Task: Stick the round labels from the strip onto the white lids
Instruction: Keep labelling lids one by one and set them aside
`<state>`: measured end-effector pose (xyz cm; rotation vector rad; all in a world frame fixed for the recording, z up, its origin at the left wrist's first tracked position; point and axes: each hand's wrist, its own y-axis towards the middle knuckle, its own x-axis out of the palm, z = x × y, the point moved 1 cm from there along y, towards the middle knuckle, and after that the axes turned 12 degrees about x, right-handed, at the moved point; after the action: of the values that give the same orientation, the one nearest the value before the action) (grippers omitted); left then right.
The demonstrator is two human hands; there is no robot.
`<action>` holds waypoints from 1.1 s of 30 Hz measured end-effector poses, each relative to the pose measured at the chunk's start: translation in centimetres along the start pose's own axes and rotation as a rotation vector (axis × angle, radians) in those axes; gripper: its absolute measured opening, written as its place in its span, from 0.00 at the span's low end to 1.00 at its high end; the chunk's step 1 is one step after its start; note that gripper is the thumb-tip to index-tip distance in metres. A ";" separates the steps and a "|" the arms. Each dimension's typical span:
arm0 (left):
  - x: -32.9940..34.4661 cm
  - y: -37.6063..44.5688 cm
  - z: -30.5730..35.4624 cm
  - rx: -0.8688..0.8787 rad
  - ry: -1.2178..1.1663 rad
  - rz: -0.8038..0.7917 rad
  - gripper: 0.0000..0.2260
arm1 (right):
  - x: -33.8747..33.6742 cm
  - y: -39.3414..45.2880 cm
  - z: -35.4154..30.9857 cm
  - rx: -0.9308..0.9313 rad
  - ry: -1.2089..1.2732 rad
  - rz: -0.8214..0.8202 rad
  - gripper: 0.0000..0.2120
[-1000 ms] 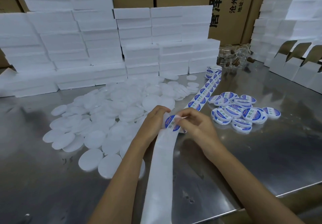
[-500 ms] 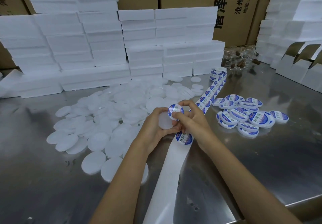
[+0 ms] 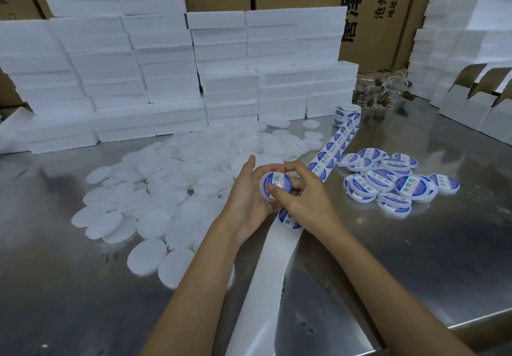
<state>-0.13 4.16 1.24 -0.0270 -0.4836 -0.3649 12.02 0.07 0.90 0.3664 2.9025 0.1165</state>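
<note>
Left hand (image 3: 246,198) cups the light, stiff white lid (image 3: 273,189) by its rim; right hand (image 3: 302,192) fingertips press the blue label (image 3: 278,184) flat.

Both forearms were bare from the bottom edge of the view up to the wrists, with no sleeve or cuff showing. The left hand (image 3: 249,198) wore nothing. The right hand (image 3: 307,195) carried a small ring on one finger, glimpsed near the knuckles. Fingernails were short and unpainted.
</note>
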 end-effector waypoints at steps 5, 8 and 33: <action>0.1 0.2 -0.2 0.002 -0.021 -0.010 0.29 | 0.0 0.2 0.3 -0.012 -0.031 0.014 0.11; 0.1 0.1 -0.4 0.003 -0.045 -0.021 0.27 | -0.1 0.3 0.6 -0.012 -0.082 0.028 0.12; 1.1 -0.6 0.0 0.017 -0.305 0.032 0.17 | -0.5 0.2 1.7 -0.158 -0.532 0.296 0.16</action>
<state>0.59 3.27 1.67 -0.0742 -0.7875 -0.3264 12.92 0.25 -0.61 0.6788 2.2859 0.2501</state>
